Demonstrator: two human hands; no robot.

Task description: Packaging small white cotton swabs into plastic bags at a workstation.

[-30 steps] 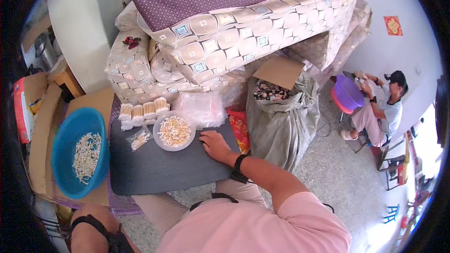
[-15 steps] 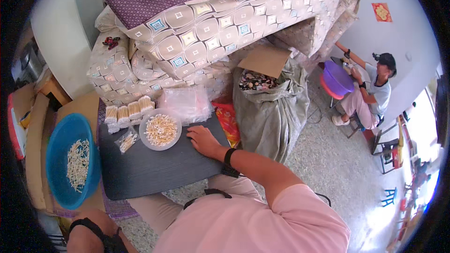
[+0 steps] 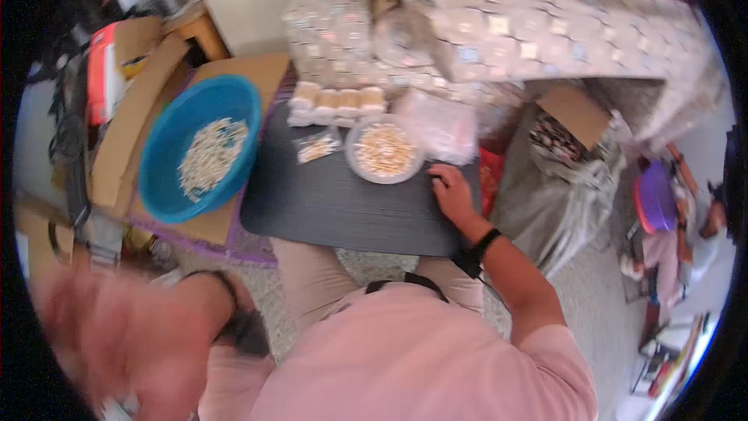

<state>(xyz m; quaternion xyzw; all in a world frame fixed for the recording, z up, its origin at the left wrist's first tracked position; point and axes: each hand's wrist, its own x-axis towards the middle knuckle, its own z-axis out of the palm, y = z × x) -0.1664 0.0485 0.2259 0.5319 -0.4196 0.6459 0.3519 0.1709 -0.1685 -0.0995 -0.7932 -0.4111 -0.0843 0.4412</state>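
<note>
My right hand (image 3: 453,191) rests on the right part of the dark grey board (image 3: 327,206), fingers apart and nothing in them. Just left of its fingertips stands a translucent round bowl (image 3: 386,150) full of cotton swabs. A small clear bag (image 3: 318,146) with some swabs lies left of the bowl. Behind are bundles of swabs (image 3: 340,101) in a row and a stack of clear plastic bags (image 3: 436,125). My left hand (image 3: 148,343) is at the lower left, off the board. Motion smears it, so its fingers and anything in them cannot be made out.
A blue basin (image 3: 160,187) with loose swabs stands left of the board, on cardboard (image 3: 222,214). A grey-green sack (image 3: 553,195) sits to the right. Cloth-covered furniture (image 3: 530,31) stretches behind. At far right a person (image 3: 689,242) sits by a purple basin (image 3: 658,195).
The whole view has turned left, so the board and basins appear shifted. My left arm has come further into view and is blurred. The right hand stays on the board.
</note>
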